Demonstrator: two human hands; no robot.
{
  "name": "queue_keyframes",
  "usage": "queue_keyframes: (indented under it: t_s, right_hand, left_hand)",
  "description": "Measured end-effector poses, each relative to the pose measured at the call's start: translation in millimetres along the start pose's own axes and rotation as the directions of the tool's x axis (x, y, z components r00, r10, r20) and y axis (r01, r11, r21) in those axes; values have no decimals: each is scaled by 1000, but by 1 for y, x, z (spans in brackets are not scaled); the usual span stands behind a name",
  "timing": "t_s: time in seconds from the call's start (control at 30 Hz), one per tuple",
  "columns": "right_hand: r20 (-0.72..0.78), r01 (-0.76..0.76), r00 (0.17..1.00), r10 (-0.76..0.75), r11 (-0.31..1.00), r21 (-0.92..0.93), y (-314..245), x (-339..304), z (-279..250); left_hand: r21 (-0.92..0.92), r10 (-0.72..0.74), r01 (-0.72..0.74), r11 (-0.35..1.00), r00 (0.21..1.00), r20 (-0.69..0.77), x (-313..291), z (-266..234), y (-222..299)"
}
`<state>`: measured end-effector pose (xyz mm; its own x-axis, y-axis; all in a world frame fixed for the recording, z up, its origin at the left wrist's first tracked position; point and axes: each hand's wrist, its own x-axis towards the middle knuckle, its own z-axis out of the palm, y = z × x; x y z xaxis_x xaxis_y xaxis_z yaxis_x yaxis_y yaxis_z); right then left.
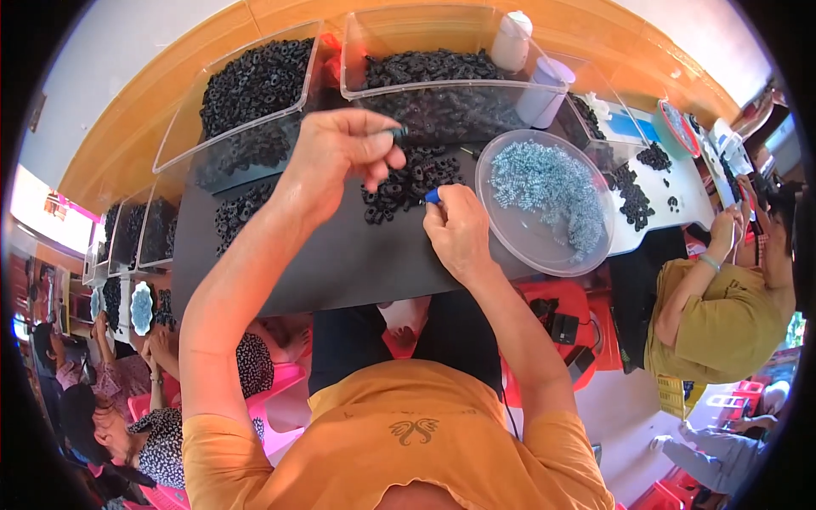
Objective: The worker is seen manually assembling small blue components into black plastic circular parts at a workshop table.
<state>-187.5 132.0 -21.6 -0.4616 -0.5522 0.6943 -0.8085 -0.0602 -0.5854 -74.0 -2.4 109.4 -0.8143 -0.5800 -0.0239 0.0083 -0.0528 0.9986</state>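
Observation:
My left hand [340, 157] is raised over the table and pinches a small black part [398, 133] between thumb and fingertips. Lower and to the right, my right hand [459, 228] is closed around a blue-handled tool [433, 196] with a thin tip; most of its handle is hidden by the fingers. A loose pile of small black ring-like parts [416, 174] lies between and just beyond the two hands. Beside my right hand, a round clear plastic tray [501, 229] holds a heap of tiny pale-blue pieces [544, 189].
Clear bins [255, 89] full of black parts line the table's back edge. A white bottle [511, 41] and a lilac cup [544, 93] stand there. More black parts [242, 217] lie at left. Co-workers [722, 314] sit at both sides; a red stool [552, 297] is below right.

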Motion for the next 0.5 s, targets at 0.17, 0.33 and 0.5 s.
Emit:
queue_keyframes:
  t_s: [0.17,0.33,0.5]
  right_hand:
    - [37,-40,999,39,998,48,1,2,0]
    - [56,37,998,-37,999,4,-4,1,3]
    - [51,105,993,-103,994,-37,-7,-1,4]
  left_hand:
    - [-192,-180,183,964,983,34,-20,0,-29]
    - [-355,-268,278,892,960,78,-23,-1,-38]
    - [-377,-293,291,879,955,54,-27,8,-40]
